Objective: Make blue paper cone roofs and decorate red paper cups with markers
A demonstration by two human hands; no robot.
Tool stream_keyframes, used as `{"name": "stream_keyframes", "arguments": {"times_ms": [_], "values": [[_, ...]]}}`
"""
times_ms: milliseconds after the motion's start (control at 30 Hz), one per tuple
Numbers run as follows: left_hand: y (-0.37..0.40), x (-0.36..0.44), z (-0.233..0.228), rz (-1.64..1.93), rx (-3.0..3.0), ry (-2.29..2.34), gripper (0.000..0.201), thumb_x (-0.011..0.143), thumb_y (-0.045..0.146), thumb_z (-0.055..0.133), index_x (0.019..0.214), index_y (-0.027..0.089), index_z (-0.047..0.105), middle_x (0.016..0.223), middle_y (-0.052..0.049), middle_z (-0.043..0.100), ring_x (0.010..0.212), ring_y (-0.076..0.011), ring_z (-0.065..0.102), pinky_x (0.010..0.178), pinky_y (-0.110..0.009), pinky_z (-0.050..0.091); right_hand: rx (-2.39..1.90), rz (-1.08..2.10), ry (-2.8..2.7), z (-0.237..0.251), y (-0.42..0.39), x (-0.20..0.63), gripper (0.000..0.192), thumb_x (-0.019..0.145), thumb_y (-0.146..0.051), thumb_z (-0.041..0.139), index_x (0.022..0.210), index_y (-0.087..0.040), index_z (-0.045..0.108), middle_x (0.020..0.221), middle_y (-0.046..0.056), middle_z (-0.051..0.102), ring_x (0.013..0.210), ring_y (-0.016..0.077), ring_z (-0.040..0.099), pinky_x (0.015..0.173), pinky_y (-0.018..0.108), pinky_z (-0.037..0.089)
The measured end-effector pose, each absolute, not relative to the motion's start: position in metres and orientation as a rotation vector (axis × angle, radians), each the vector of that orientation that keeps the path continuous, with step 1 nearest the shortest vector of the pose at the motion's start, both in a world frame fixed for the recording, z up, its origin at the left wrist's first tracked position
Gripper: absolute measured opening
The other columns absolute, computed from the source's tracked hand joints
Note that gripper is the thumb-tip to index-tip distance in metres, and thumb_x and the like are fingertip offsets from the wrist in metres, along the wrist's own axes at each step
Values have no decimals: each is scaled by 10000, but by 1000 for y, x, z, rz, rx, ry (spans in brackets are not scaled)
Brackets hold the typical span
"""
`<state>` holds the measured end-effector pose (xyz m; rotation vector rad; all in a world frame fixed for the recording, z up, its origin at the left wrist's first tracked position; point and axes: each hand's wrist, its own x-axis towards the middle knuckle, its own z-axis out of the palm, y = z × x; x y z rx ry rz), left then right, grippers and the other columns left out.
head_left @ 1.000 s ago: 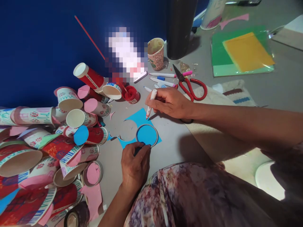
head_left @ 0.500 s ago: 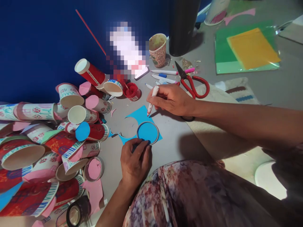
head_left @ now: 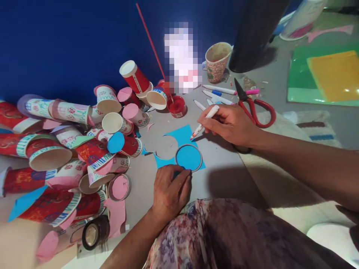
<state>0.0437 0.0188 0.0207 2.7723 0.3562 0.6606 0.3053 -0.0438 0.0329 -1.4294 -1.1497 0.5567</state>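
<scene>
1. Nearest, at the lower centre of the frame, the left hand [head_left: 170,192] presses down with fingers curled close together on the near rim of a ring [head_left: 189,157], which lies flat on a blue paper sheet [head_left: 182,136].
2. Just beyond, at the frame's centre, the blue paper sheet rests on the grey table [head_left: 224,172]; a round hole is cut out of it just left of the ring.
3. Right of centre, the right hand [head_left: 231,123] pinches a white marker [head_left: 204,121] between thumb and fingers, its red tip angled down and touching or just above the sheet's far edge.
4. Left of the sheet, a heap of decorated paper cups [head_left: 70,149] fills the left half of the frame.
5. Farther back, red scissors [head_left: 254,106] lie just beyond the right hand, beside loose markers [head_left: 218,89].
6. Farthest, a small red paint pot [head_left: 176,106] and an upright patterned cup [head_left: 217,61] stand near the blue wall [head_left: 56,45].
</scene>
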Motion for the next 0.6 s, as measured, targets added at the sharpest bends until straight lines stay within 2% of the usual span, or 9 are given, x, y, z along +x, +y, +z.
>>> {"name": "stream_keyframes", "arguments": {"times_ms": [333,600], "values": [[12,26,23,497,2790,253,367,883,103,662,1245,99,602,1089,-150,661,1032,-272,607,867,-436,509,-1430,602,-1166,30,-47,305,197,938,-374,655,824,-218,693,648,-16,657,517,112,564,498,254,449],[4,23,12,560,2778,324,312,906,120,620,1217,94,624,1137,-149,670,1093,-274,605,942,-434,528,-1465,668,-1083,31,-49,298,184,903,-382,705,840,-210,721,612,-4,658,492,111,569,460,234,450]]}}
